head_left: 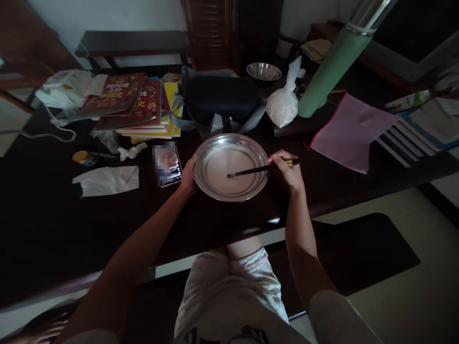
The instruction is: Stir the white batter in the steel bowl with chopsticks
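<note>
A round metal bowl (233, 195) with pale, whitish contents stands on the dark table in front of me. My left hand (189, 176) grips the bowl's left rim, with the fingers partly hidden behind its side. In my right hand (288, 170) is a pair of dark chopsticks (253, 170), pinched near their yellow-marked ends. Their tips reach over the middle of the bowl and touch or nearly touch the contents; I cannot tell which. A phone (168, 164) with a lit screen lies just left of my left hand.
Behind the bowl sits a black case (222, 98). A tied bag of white powder (283, 106), a tall green flask (335, 71) and a pink pouch (353, 131) stand or lie to the right. Books (124, 98), a small jar (85, 157) and a paper sheet (107, 181) are on the left.
</note>
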Motion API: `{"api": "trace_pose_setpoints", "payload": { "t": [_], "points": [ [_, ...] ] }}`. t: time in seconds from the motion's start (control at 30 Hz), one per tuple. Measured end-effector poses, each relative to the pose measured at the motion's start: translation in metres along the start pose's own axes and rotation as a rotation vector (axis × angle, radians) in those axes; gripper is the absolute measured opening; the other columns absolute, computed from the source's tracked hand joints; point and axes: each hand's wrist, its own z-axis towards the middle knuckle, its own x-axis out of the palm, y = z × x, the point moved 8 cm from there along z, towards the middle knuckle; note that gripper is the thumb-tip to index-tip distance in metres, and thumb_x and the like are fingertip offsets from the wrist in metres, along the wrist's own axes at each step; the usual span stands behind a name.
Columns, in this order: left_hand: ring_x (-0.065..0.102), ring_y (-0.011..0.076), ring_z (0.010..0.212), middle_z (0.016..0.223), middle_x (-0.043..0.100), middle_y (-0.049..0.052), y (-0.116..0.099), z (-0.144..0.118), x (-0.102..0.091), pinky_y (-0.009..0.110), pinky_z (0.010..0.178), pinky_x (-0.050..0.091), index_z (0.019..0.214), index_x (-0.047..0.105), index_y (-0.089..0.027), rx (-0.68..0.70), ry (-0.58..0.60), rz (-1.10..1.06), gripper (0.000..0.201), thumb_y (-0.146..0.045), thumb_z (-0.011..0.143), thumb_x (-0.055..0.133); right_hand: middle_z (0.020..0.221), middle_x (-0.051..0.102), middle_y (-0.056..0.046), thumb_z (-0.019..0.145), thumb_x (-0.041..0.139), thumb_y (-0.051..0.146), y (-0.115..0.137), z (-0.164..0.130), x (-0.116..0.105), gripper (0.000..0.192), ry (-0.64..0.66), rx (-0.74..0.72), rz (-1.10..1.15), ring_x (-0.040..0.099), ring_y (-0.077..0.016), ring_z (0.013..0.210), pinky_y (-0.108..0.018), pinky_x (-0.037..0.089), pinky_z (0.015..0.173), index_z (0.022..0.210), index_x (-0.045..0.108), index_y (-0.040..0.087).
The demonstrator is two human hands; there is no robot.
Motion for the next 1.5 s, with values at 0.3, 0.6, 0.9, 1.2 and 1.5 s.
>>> {"api": "trace_pose_setpoints", "payload": {
  "t": [0.3,0.6,0.9,1.2,1.5],
  "points": [
    [0.076,0.0291,0.104,0.082,0.078,0.003,-0.003,-0.004,0.006,0.039,0.092,0.061,0.085,0.072,-0.021,-0.012,0.045,0.019,0.026,-0.047,0.087,0.072,0.069,0.074,0.0,0.084,0.071,0.076,0.001,0.001,-0.001,0.05,-0.017,0.006,-0.006,0.073,-0.0196,0.071,-0.037,0.061,0.073,0.073,0.075,0.027],
    [0.076,0.0288,0.101,0.079,0.077,0.004,0.002,0.001,0.001,0.039,0.091,0.062,0.081,0.071,-0.021,-0.002,0.016,-0.001,0.029,-0.05,0.082,0.076,0.07,0.074,0.0,0.086,0.072,0.072,0.0,0.0,-0.003,0.047,-0.039,0.002,0.013,0.073,-0.0196,0.07,-0.036,0.06,0.072,0.074,0.075,0.027],
    [0.076,0.0291,0.099,0.082,0.078,0.004,0.001,0.0,0.002,0.039,0.089,0.062,0.088,0.074,-0.021,0.001,0.032,0.009,0.03,-0.051,0.082,0.075,0.069,0.074,0.0,0.087,0.071,0.072,0.0,0.0,-0.006,0.047,-0.071,-0.007,0.001,0.073,-0.0197,0.071,-0.036,0.06,0.073,0.074,0.075,0.027],
    [0.076,0.0261,0.094,0.076,0.076,0.002,0.0,0.001,0.002,0.036,0.087,0.061,0.083,0.072,-0.021,0.012,0.016,-0.002,0.028,-0.049,0.082,0.076,0.07,0.074,0.001,0.089,0.071,0.069,0.001,0.001,-0.007,0.045,-0.076,-0.047,-0.005,0.072,-0.0178,0.071,-0.034,0.059,0.073,0.075,0.076,0.026],
    [0.076,0.0273,0.095,0.076,0.076,0.003,0.002,0.001,-0.001,0.037,0.086,0.061,0.086,0.074,-0.021,-0.003,0.014,0.001,0.028,-0.048,0.082,0.075,0.073,0.075,0.0,0.09,0.071,0.067,0.0,0.001,-0.006,0.043,-0.058,-0.051,-0.013,0.073,-0.0183,0.073,-0.034,0.059,0.073,0.076,0.077,0.027]
  ]
}}
